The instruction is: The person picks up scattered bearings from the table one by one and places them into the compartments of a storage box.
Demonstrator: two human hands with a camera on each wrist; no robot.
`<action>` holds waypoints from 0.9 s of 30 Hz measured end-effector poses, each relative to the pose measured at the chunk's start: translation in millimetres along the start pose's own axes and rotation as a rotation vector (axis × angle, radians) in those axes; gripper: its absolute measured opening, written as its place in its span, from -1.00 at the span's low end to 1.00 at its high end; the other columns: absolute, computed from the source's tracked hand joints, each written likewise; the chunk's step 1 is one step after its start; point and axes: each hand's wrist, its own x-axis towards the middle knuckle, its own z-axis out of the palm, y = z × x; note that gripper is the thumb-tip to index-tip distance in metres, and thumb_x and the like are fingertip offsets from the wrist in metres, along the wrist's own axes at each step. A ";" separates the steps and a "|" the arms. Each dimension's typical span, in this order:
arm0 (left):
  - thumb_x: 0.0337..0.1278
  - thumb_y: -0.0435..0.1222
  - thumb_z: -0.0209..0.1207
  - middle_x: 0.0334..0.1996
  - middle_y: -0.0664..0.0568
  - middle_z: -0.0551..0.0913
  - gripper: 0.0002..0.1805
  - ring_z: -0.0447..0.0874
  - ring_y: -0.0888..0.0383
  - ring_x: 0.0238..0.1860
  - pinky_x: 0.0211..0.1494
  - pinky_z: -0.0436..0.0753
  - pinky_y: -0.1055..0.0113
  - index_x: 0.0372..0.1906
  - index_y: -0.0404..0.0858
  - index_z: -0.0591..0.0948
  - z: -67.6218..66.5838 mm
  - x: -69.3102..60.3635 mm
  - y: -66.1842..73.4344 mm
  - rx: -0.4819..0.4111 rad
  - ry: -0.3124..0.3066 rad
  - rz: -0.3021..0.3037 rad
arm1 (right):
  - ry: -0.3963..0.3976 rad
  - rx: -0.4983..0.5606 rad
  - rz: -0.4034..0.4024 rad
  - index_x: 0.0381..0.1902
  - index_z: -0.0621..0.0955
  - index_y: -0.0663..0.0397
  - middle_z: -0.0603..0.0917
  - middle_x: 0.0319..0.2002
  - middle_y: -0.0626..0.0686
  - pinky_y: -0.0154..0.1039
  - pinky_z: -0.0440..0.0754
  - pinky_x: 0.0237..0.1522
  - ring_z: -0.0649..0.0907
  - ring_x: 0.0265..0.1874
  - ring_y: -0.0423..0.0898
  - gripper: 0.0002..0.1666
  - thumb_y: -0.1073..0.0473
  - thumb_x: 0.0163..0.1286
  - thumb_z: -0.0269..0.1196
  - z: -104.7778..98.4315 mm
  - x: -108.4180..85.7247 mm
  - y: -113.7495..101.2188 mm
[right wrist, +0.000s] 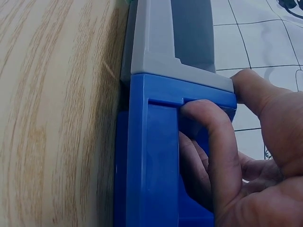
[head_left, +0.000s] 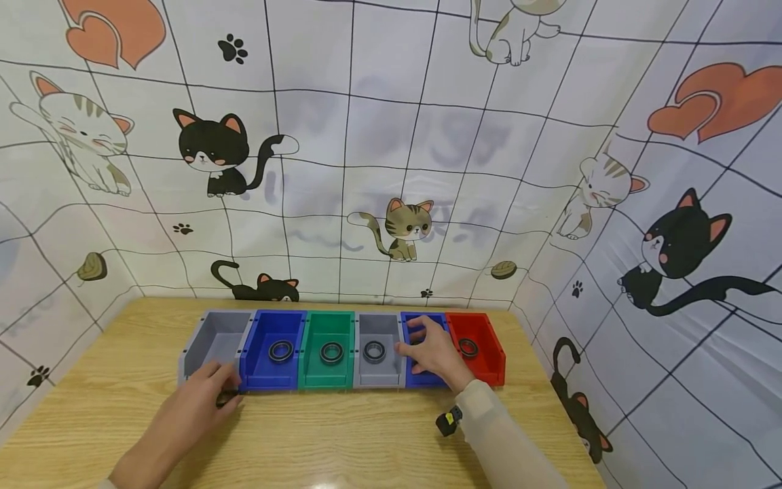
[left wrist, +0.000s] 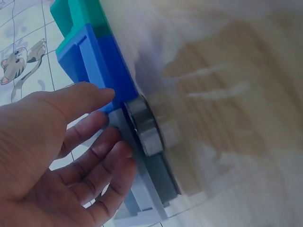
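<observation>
My left hand [head_left: 198, 404] is at the front of the left grey bin [head_left: 222, 333], its thumb and fingers spread apart. A metal ball bearing [left wrist: 145, 125] stands on edge on the table against the bin fronts, just beyond the fingertips in the left wrist view. My right hand [head_left: 434, 350] reaches into the right blue bin [right wrist: 161, 161], fingers bent inside it and thumb by the wall shared with the right grey bin [right wrist: 156, 33]. Whatever lies under those fingers is mostly hidden; a dark patch shows between them in the head view.
Bearings lie in the left blue bin [head_left: 255, 367], green bin [head_left: 310, 339], right grey bin and red bin [head_left: 489, 367]. The bins form a joined row on the wooden table [head_left: 342, 441]. A cat-print sheet [head_left: 318, 238] hangs behind and at the sides.
</observation>
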 end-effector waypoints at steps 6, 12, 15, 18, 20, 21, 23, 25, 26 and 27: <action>0.12 -0.31 0.74 -0.21 0.10 0.64 -0.69 0.59 0.23 -0.23 -0.27 0.71 0.21 -0.24 -0.06 0.76 -4.7 -4.0 -6.8 0.048 -0.043 -0.054 | 0.002 -0.006 0.005 0.55 0.60 0.11 0.74 0.36 0.38 -0.11 0.94 -0.36 0.90 -0.38 0.00 -0.21 0.08 0.49 0.67 0.8 0.9 0.6; 0.18 -0.25 0.73 -0.22 0.09 0.57 -0.75 0.46 0.28 -0.31 -0.35 0.56 0.35 -0.35 0.03 0.80 -4.5 -8.5 -9.1 0.070 -0.078 -0.059 | 0.002 -0.002 0.005 0.55 0.60 0.10 0.74 0.36 0.37 -0.11 0.95 -0.35 0.89 -0.38 -0.02 -0.21 0.08 0.50 0.67 0.5 -0.7 -0.4; 0.18 -0.23 0.73 -0.22 0.08 0.58 -0.74 0.46 0.27 -0.31 -0.35 0.57 0.33 -0.38 0.06 0.80 -2.8 -10.0 -9.8 0.066 -0.084 -0.063 | 0.003 0.001 -0.001 0.55 0.60 0.10 0.74 0.36 0.37 -0.10 0.95 -0.35 0.89 -0.39 -0.02 -0.21 0.09 0.50 0.67 -0.2 -0.9 -0.8; 0.16 -0.21 0.74 -0.22 0.09 0.57 -0.69 0.47 0.26 -0.29 -0.33 0.57 0.32 -0.41 0.10 0.75 -2.4 -11.1 -10.3 0.056 -0.111 -0.076 | 0.005 0.003 0.002 0.55 0.60 0.11 0.74 0.35 0.37 -0.10 0.95 -0.36 0.89 -0.38 -0.01 -0.21 0.09 0.49 0.67 -0.9 -1.1 -0.8; 0.16 -0.19 0.75 -0.22 0.09 0.56 -0.64 0.46 0.24 -0.29 -0.31 0.57 0.31 -0.43 0.12 0.70 -3.5 -11.1 -10.6 0.050 -0.134 -0.078 | 0.006 0.003 0.003 0.54 0.60 0.11 0.74 0.36 0.37 -0.09 0.95 -0.35 0.90 -0.37 -0.01 -0.21 0.09 0.49 0.68 -1.4 -1.3 -0.6; 0.16 -0.18 0.75 -0.22 0.09 0.55 -0.62 0.46 0.23 -0.28 -0.31 0.55 0.32 -0.43 0.12 0.68 -4.4 -11.4 -11.0 0.048 -0.151 -0.080 | 0.004 0.001 0.001 0.54 0.60 0.11 0.74 0.36 0.37 -0.09 0.95 -0.35 0.90 -0.36 -0.01 -0.21 0.09 0.49 0.67 -1.6 -1.0 -0.3; 0.17 -0.16 0.75 -0.22 0.07 0.54 -0.60 0.46 0.20 -0.28 -0.30 0.54 0.32 -0.45 0.12 0.65 -7.1 -10.5 -10.7 0.041 -0.179 -0.081 | 0.003 0.003 0.001 0.55 0.60 0.10 0.74 0.36 0.37 -0.09 0.95 -0.34 0.90 -0.34 -0.01 -0.21 0.08 0.50 0.67 -1.5 -0.7 -0.1; 0.16 -0.15 0.75 -0.22 0.06 0.53 -0.59 0.46 0.19 -0.29 -0.29 0.53 0.32 -0.46 0.11 0.64 -10.0 -10.0 -10.1 0.032 -0.203 -0.086 | -0.001 0.007 0.003 0.55 0.59 0.09 0.73 0.37 0.37 -0.10 0.95 -0.34 0.90 -0.32 0.00 -0.20 0.08 0.49 0.67 -1.1 -0.3 0.3; 0.16 -0.14 0.75 -0.22 0.05 0.52 -0.59 0.46 0.18 -0.29 -0.29 0.53 0.32 -0.46 0.10 0.64 -11.4 -9.7 -9.7 0.026 -0.214 -0.089 | -0.002 0.009 0.001 0.56 0.59 0.09 0.73 0.37 0.36 -0.10 0.95 -0.34 0.90 -0.32 0.00 -0.20 0.07 0.49 0.67 -1.0 -0.2 0.3; 0.16 -0.15 0.76 -0.23 0.04 0.51 -0.59 0.46 0.17 -0.30 -0.29 0.53 0.32 -0.46 0.08 0.64 -12.5 -9.2 -9.3 0.018 -0.223 -0.088 | -0.005 0.008 -0.001 0.56 0.59 0.09 0.73 0.37 0.36 -0.10 0.95 -0.34 0.90 -0.32 -0.01 -0.19 0.07 0.50 0.67 -0.8 0.0 0.4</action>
